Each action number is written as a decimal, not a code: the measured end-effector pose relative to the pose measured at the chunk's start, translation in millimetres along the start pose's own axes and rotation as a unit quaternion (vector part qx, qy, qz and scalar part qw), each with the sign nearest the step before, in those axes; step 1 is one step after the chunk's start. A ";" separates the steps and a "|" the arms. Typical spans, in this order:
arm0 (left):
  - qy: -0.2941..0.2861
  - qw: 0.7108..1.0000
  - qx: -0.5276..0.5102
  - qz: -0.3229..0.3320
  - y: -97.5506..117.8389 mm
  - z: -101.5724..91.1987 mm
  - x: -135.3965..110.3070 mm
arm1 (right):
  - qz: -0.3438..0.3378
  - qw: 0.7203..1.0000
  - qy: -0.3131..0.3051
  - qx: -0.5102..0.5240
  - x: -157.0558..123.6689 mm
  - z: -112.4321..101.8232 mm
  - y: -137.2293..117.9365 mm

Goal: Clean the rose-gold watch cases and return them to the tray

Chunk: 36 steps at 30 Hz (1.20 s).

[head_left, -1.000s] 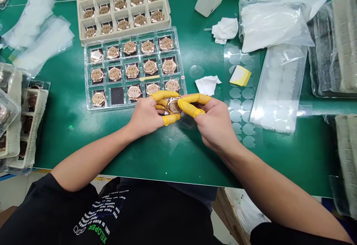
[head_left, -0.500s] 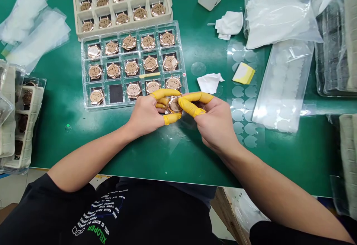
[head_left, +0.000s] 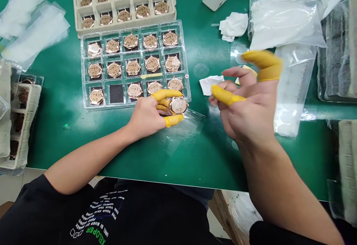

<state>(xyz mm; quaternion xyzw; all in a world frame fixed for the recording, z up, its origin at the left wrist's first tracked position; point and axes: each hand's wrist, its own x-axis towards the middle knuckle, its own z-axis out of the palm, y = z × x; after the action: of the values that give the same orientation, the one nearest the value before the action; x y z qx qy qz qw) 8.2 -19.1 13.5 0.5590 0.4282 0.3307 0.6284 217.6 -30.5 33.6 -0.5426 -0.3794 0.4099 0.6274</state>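
Between the yellow-cotted fingers of my left hand [head_left: 152,113] is a rose-gold watch case [head_left: 179,105], its round back facing up. My right hand [head_left: 248,100] is raised over the table to the right, thumb and forefinger wide apart in yellow finger cots, with nothing visible between them. Behind my left hand lies a clear plastic tray [head_left: 134,105] of similar watch cases, back sides up. One compartment in its front row shows only a black pad [head_left: 116,94]. A folded white cloth [head_left: 210,84] lies near my right thumb.
A beige tray [head_left: 125,25] of watch cases stands behind the clear one. Clear film sheets [head_left: 36,36] lie at left, above stacked trays [head_left: 21,126]. Plastic bags [head_left: 287,22], a crumpled white cloth [head_left: 234,25] and more trays [head_left: 338,51] occupy the right side.
My right hand has let go of the watch case and moved right and up, its fingers spreading. My left hand still holds the case, whose back now shows fully.
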 end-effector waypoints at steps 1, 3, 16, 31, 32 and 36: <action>0.001 1.000 -0.002 -0.002 0.7 0.1 -0.3 | 0.026 1.000 -0.012 -0.004 -4.1 3.1 -2.3; 0.002 1.000 -0.007 -0.004 1.5 0.2 -0.8 | 0.092 0.995 -0.035 -0.018 -11.8 9.3 -7.7; -0.002 0.998 0.049 0.040 -8.1 -2.9 -0.9 | 0.261 0.962 -0.083 0.003 -30.5 31.3 1.3; -0.036 0.999 0.016 -0.007 -2.4 -5.5 0.6 | 0.238 0.946 -0.205 -0.074 -14.1 9.4 -6.2; -0.038 0.999 0.018 -0.010 -2.7 -5.5 0.5 | 0.242 0.945 -0.206 -0.072 -14.1 10.4 -5.6; -0.037 0.999 0.033 -0.016 -2.7 -5.1 0.6 | 0.250 0.944 -0.205 -0.072 -16.3 16.8 -2.7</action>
<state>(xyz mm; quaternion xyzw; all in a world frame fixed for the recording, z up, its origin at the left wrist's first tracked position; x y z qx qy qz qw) 3.6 -16.8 10.6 0.5845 0.4241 0.2852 0.6302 196.3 -39.6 37.8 -0.5678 -0.3807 0.6276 0.3725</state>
